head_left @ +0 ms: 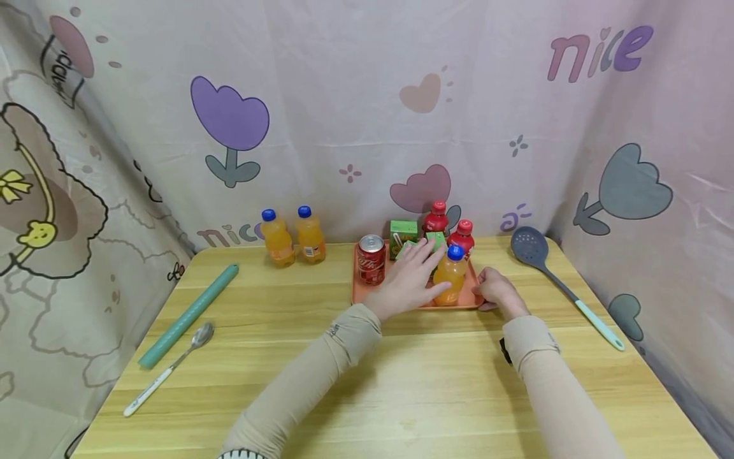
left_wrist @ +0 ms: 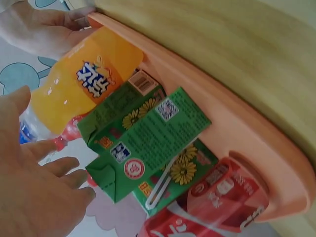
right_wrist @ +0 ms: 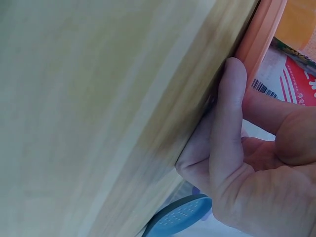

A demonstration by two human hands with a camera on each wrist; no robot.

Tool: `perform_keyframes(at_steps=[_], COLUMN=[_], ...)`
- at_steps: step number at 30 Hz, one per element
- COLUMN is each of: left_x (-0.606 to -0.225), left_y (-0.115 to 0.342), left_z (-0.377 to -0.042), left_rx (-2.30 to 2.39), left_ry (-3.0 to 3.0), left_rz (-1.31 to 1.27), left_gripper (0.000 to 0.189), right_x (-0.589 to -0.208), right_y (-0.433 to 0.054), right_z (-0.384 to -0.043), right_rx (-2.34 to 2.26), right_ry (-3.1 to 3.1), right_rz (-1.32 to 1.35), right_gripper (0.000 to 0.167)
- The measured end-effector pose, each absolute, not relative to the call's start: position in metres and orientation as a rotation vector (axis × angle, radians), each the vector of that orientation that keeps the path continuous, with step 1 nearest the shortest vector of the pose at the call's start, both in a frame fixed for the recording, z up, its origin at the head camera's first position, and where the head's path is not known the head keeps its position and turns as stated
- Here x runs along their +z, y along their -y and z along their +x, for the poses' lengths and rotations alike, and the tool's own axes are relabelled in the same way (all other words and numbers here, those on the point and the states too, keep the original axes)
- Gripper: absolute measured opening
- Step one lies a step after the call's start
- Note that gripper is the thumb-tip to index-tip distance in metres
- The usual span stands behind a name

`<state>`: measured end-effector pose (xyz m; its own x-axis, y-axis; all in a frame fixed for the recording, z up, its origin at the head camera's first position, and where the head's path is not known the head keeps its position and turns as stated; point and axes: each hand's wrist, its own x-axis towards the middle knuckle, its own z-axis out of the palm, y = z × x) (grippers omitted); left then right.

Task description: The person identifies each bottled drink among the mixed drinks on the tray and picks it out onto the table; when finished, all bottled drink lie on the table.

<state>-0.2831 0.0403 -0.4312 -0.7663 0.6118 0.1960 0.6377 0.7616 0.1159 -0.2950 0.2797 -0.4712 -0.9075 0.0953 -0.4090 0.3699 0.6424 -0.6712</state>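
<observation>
An orange tray [head_left: 359, 293] stands near the table's back edge. My right hand [head_left: 500, 292] holds its right end, with the thumb at the rim [right_wrist: 261, 37] and curled fingers below it. Over the tray my left hand [head_left: 404, 284] reaches with spread fingers and grips nothing. In the left wrist view it hovers beside several green drink cartons [left_wrist: 153, 133], one leaning across the others. An orange soda bottle [head_left: 449, 284] with a blue cap stands at the tray's front right. A red soda can [head_left: 371, 261] is at the left end, and two red-capped bottles [head_left: 461, 241] stand behind.
Two more orange soda bottles [head_left: 311, 239] stand left of the tray. On the table's left lie a green ridged rod [head_left: 189, 319] and a white-handled spoon [head_left: 172, 368]. A grey slotted skimmer [head_left: 550, 274] lies at the right. A printed curtain [head_left: 344, 95] encloses the table's back and sides.
</observation>
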Motion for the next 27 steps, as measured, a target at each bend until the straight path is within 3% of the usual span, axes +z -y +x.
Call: perform_keyframes(at_steps=[18,27], left_x=[-0.449,-0.452], left_y=[-0.069,-0.069], left_z=[-0.275,-0.272], left_rx=[-0.335,-0.375], left_ry=[2.704,2.566], left_rz=[-0.676,-0.702], left_gripper=[0.074,0.067], right_x=[-0.474,-0.477], right_y=[-0.280,-0.280], right_z=[-0.297,-0.296], right_rx=[-1.136,-1.187], right_ry=[-2.540,-2.532], right_rz=[0.368,0.364], right_gripper=[0.014,0.015])
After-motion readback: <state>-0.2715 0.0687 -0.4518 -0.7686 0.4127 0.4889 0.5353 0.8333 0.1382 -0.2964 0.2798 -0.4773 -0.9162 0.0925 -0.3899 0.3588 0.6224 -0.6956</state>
